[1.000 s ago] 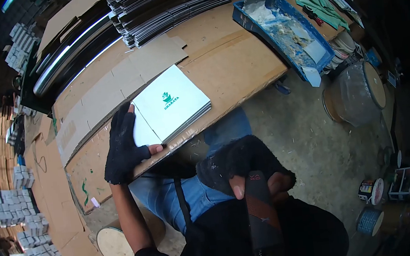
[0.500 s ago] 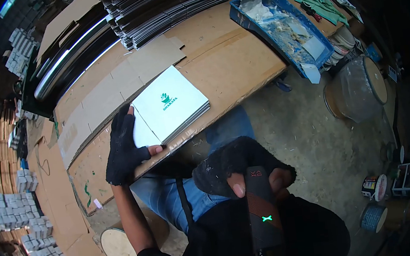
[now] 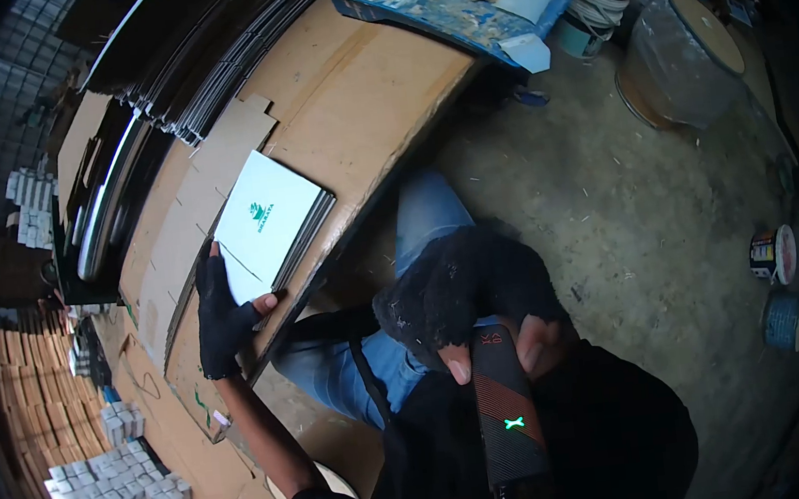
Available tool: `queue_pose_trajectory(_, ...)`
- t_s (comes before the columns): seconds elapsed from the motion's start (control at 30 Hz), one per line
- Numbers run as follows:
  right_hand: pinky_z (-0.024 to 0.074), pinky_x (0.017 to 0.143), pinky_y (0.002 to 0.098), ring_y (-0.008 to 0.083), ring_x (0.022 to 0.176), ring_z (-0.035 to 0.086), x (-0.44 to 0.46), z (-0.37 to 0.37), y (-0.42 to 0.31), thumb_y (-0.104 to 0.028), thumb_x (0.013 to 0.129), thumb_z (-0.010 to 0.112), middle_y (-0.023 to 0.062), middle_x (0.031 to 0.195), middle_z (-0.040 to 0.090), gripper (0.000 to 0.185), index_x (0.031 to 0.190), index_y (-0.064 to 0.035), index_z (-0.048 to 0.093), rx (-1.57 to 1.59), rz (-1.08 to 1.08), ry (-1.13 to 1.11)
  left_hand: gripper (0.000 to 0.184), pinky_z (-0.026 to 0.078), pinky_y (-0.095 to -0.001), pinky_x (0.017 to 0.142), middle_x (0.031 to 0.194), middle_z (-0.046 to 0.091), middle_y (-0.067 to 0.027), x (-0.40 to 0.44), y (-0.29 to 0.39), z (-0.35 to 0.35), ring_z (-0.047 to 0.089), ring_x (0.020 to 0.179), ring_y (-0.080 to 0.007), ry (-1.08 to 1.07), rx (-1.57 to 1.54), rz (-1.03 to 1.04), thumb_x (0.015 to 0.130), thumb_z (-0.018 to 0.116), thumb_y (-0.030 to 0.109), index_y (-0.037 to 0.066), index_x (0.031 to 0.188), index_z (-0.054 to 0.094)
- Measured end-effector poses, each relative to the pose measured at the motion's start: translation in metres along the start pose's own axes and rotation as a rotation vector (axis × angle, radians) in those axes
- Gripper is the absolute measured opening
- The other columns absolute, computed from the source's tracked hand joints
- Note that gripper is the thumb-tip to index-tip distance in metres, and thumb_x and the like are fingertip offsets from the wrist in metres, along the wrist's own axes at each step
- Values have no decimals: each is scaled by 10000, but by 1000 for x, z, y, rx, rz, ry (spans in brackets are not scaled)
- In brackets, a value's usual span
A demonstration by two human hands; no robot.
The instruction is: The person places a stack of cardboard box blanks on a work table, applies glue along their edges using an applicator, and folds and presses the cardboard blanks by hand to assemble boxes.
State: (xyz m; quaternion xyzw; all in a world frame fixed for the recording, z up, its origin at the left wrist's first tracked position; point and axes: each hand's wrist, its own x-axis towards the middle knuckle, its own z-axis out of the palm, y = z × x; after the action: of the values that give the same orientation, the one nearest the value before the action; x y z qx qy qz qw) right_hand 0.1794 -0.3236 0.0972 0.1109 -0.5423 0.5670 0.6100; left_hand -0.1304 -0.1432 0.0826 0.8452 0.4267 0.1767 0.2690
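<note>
A stack of flat white card pieces (image 3: 269,214), with a green logo and lettering on the top one, lies near the edge of the cardboard-covered table (image 3: 355,108). My left hand (image 3: 225,318), in a black fingerless glove, is spread along the stack's lower left side, its thumb and a fingertip touching the card. Close to my body, my right hand (image 3: 483,304), also gloved in black, pinches a dark handheld device (image 3: 507,394) with reddish stripes and a lit green mark. The device's lower end is partly hidden.
A blue tray (image 3: 452,10) with whitish residue sits at the table's far end. Dark folded sheets (image 3: 214,55) are stacked behind the white cards. Drums and small tubs (image 3: 772,254) stand on the floor at the right. Bundled boxes (image 3: 112,479) are piled at the lower left.
The view has turned, so the table and tray appear further left and more tilted. Both hands keep their holds. The device's green mark, unlit a second ago, is lit.
</note>
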Motion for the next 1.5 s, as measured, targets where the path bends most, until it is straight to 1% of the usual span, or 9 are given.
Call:
queue_pose_trajectory(0.33, 554, 776, 367, 280, 837, 700, -62, 18, -70, -375, 754, 852, 148, 899, 729, 438, 940, 1, 723, -172, -138, 108, 1186, 323, -389, 1186, 1513, 428, -163, 9, 24, -6, 411, 1418, -277, -183, -72, -23, 635, 900, 282, -14, 1601, 278)
queue_pose_trajectory(0.5, 533, 768, 380, 286, 835, 684, -104, 13, -95, -426, 728, 841, 157, 888, 720, 476, 900, 6, 737, -231, -203, 195, 1213, 205, -358, 1248, 1636, 300, -213, 16, 5, -19, 249, 1539, -284, -232, 77, -98, 655, 911, 250, -68, 1599, 220)
queue_pose_trajectory(0.6, 406, 601, 321, 196, 650, 581, -143, 7, -93, -456, 755, 801, 123, 749, 635, 517, 891, 28, 685, -397, -202, 503, 1235, 152, -347, 1265, 1690, 191, -225, 19, -17, -28, 152, 1578, -273, -258, 77, -145, 677, 916, 255, -91, 1597, 168)
queue_pose_trajectory(0.67, 401, 637, 305, 166, 724, 577, -173, 1, -88, -472, 780, 766, 86, 798, 621, 511, 892, 16, 665, -455, -101, 733, 1194, 140, -354, 1263, 1715, 107, -184, 21, -18, -30, 93, 1585, -228, -312, 16, -167, 732, 875, 121, -47, 1622, 96)
queue_pose_trajectory(0.93, 390, 635, 251, 90, 724, 505, -293, -25, -59, -425, 908, 661, -5, 852, 568, 491, 1131, 12, 649, -629, 513, 1317, 1253, 173, -375, 1265, 1671, 258, -211, 18, 2, -27, 198, 1563, -285, -296, 185, -177, 662, 931, 341, -44, 1609, 208)
queue_pose_trajectory(1.33, 368, 689, 264, 101, 724, 397, -238, -96, -78, -259, 917, 700, 6, 857, 466, 707, 1484, 48, 410, -181, 95, 1328, 1223, 211, -418, 1264, 1666, 268, -225, 10, 13, -22, 245, 1551, -344, -202, 253, -123, 677, 906, 395, -12, 1613, 234)
queue_pose_trajectory(1.4, 376, 715, 276, 107, 759, 409, -206, -101, -80, -245, 904, 710, 13, 879, 468, 634, 1417, 42, 474, -214, 116, 1344, 1362, 214, -437, 1264, 1635, 295, -250, 12, 7, -19, 230, 1550, -349, -196, 294, -184, 605, 952, 510, -20, 1615, 208)
queue_pose_trajectory(1.47, 391, 762, 290, 142, 809, 459, -181, -106, -78, -299, 910, 693, 64, 932, 515, 369, 1026, 24, 556, -274, 113, 1244, 1390, 202, -442, 1268, 1649, 280, -240, 10, 5, -18, 223, 1553, -355, -195, 59, -171, 578, 968, 495, -12, 1619, 199)
queue_pose_trajectory(1.5, 391, 762, 290, 142, 809, 459, -169, -108, -73, -299, 910, 693, 64, 932, 515, 369, 1026, 24, 556, -270, 131, 1250, 1377, 197, -435, 1270, 1658, 271, -228, 8, -1, -16, 215, 1559, -352, -169, 71, -187, 581, 972, 480, 1, 1622, 207)
